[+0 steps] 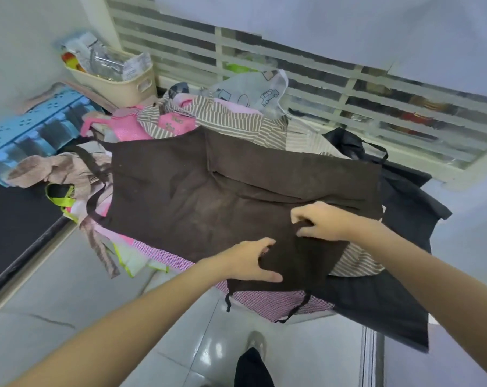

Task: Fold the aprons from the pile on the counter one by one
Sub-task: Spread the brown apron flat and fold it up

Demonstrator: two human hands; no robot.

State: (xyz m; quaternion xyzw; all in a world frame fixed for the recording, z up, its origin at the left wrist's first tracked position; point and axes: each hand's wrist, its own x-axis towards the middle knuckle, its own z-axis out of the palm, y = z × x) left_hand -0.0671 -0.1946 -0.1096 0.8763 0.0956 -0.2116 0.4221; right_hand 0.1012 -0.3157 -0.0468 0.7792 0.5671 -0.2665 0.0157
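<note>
The brown apron (208, 191) lies spread over the pile, long axis running away leftward. The left hand (250, 261) and right hand (323, 222) each pinch its near bib end.

The brown apron (197, 191) is matt woven cloth, faintly dusty and creased; at 12 o'clock from it lies striped cloth (236, 118), at 9 o'clock pink cloth (122, 127). Toward 11 o'clock, a smooth cream plastic basket (119, 85) holds glossy crinkled packets (105, 60). The floor (77, 289) is glossy tile.
</note>
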